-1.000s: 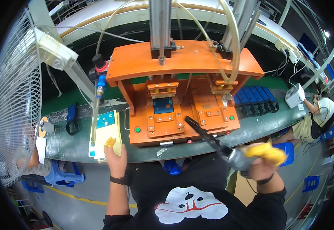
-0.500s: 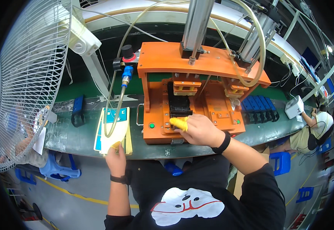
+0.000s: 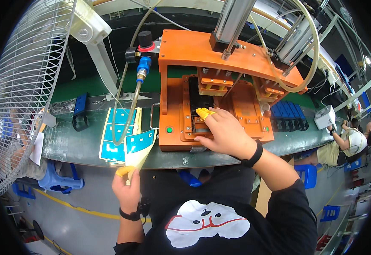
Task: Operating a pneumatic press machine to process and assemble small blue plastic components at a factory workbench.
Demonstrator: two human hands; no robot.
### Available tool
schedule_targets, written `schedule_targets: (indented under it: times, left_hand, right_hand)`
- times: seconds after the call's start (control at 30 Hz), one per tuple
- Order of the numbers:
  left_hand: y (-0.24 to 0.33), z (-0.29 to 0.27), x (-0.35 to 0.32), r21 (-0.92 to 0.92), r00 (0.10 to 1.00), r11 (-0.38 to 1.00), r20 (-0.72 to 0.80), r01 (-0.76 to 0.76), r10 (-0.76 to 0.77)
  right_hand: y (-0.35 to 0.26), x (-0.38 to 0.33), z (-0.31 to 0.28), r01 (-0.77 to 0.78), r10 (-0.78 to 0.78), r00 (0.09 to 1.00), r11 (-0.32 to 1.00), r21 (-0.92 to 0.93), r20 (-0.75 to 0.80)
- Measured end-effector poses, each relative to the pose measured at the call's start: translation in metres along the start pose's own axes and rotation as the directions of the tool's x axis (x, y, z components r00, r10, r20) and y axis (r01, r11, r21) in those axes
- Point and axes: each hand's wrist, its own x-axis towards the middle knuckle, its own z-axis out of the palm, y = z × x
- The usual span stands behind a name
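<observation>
My left hand [image 3: 126, 187], with yellow finger cots, pinches the lower edge of a pale yellow backing sheet [image 3: 138, 159] bearing a blue label. This sheet tilts up over a stack of similar sheets of blue labels [image 3: 116, 131] on the bench. My right hand [image 3: 228, 134] lies over the front left of the orange press [image 3: 175, 138], palm down. Its index finger, in a yellow cot, reaches to a black plastic part [image 3: 202, 101] seated in the press fixture, and its thumb is spread apart. The other fingers are partly hidden, and nothing shows held there.
A blue-and-black part [image 3: 80, 111] lies left of the sheets, and several more [image 3: 288, 115] stand in a row right of the press. Pneumatic cylinders [image 3: 235, 21] and a looping hose [image 3: 312, 63] rise above. A fan [image 3: 32, 63] stands at left; another person [image 3: 343, 146] sits at right.
My left hand has drawn the sheet's lower edge toward me, exposing blue labels beneath. My right hand has opened from a pinch and spread over the fixture. The view has shifted slightly.
</observation>
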Motion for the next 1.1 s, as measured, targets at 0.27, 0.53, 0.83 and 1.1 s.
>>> schedule_targets:
  times: [0.27, 0.53, 0.83, 1.1]
  left_hand:
    - [0.037, -0.028, -0.006, 0.013, 0.998, 0.999, -0.042, 0.041, -0.04]
    - [0.053, -0.039, -0.015, 0.008, 0.994, 0.998, -0.093, 0.059, -0.058]
    - [0.065, -0.022, -0.056, -0.06, 0.994, 0.993, 0.027, 0.103, -0.102]
    - [0.054, 0.04, -0.071, 0.138, 0.886, 0.99, 0.46, -0.017, -0.049]
  right_hand:
    - [-0.033, -0.01, -0.013, 0.076, -0.069, 0.974, 0.997, 0.024, -0.215]
    - [-0.091, -0.003, 0.073, -0.027, 0.124, 0.979, 0.864, 0.503, -0.16]
    - [-0.118, -0.03, 0.105, -0.437, 0.232, 0.854, -0.167, 0.884, 0.466]
    - [-0.114, -0.044, 0.115, -0.542, -0.077, 0.735, -0.664, 0.515, 0.674]
